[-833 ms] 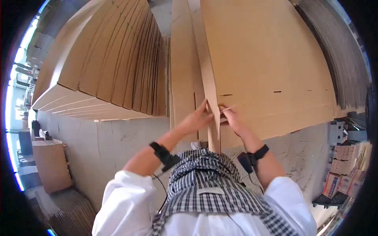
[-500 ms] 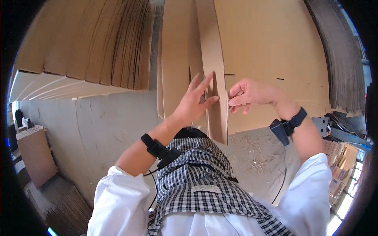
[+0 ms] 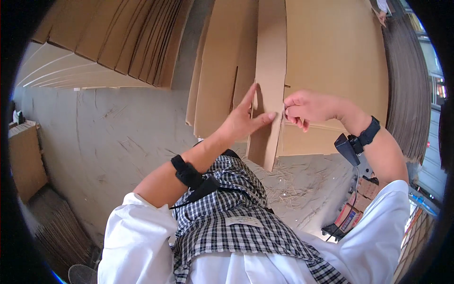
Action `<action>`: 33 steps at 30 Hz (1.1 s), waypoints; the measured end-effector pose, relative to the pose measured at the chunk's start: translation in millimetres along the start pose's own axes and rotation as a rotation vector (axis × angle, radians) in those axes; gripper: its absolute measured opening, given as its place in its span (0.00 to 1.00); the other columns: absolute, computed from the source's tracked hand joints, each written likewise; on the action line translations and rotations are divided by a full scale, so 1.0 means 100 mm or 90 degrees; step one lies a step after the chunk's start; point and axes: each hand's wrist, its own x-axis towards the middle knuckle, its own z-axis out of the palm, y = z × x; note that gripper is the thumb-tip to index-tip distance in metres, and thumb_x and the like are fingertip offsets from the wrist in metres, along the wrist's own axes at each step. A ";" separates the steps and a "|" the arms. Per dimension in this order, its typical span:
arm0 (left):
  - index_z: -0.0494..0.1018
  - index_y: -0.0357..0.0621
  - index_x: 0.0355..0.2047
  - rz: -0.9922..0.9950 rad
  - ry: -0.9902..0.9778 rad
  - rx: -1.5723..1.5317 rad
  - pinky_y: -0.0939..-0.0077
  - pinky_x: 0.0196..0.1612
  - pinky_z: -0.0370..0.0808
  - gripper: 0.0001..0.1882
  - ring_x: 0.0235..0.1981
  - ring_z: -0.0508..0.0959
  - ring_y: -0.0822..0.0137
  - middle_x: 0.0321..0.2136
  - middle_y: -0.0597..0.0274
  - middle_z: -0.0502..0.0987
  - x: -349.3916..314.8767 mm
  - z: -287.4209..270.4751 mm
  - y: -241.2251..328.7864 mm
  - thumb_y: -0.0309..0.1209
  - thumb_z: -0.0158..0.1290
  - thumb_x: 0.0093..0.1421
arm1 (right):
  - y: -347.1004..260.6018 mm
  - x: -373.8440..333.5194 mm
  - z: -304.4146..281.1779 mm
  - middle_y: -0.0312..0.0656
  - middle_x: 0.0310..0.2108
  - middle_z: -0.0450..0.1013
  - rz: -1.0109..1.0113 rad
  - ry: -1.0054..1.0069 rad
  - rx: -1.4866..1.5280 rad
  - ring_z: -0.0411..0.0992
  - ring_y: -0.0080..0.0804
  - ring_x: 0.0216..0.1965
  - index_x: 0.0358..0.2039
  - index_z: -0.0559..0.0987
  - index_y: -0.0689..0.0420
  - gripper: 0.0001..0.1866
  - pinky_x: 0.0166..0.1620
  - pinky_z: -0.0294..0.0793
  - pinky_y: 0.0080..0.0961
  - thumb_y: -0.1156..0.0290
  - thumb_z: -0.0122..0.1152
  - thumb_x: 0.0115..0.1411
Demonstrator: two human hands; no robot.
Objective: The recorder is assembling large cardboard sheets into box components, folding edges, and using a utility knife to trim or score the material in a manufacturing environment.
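Since the earlier frame both hands have lifted from low on the sheet edges and drawn a little apart, the right one swinging out toward three o'clock. The left hand [image 3: 243,122] now spreads open, forefinger pointing to twelve o'clock and thumb pressed on the face of the narrow upright strip of brown corrugated cardboard [image 3: 269,80], while the right hand [image 3: 305,106] pinches that strip's right edge between thumb and curled fingers. The strip stands at centre frame, in front of a broad brown cardboard sheet [image 3: 336,57], with leaning stacked cardboard sheets [image 3: 127,42] at ten o'clock.

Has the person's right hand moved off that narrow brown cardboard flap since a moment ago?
Yes. The right hand slid rightward, now pinching the narrow brown cardboard flap at its right edge.
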 end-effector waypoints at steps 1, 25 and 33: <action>0.37 0.33 0.67 -0.001 0.002 -0.003 0.71 0.56 0.67 0.59 0.52 0.71 0.59 0.48 0.44 0.70 -0.03 0.05 0.09 0.49 0.64 0.51 | 0.02 0.01 -0.02 0.36 0.22 0.69 -0.018 0.004 0.041 0.72 0.25 0.25 0.27 0.72 0.61 0.12 0.28 0.77 0.25 0.68 0.48 0.63; 0.30 0.36 0.67 -0.199 -0.017 0.252 0.63 0.60 0.64 0.67 0.56 0.65 0.41 0.56 0.28 0.55 -0.19 0.28 0.37 0.50 0.67 0.45 | -0.07 0.08 0.03 0.48 0.18 0.69 -0.100 0.147 -0.341 0.67 0.40 0.19 0.21 0.73 0.62 0.09 0.25 0.66 0.35 0.69 0.55 0.52; 0.31 0.35 0.67 -0.169 -0.029 0.239 0.61 0.61 0.63 0.64 0.57 0.64 0.38 0.57 0.25 0.54 -0.16 0.20 0.30 0.49 0.65 0.47 | 0.23 -0.07 0.08 0.43 0.32 0.77 -0.203 0.266 -0.788 0.76 0.37 0.37 0.25 0.79 0.56 0.06 0.40 0.73 0.35 0.67 0.58 0.50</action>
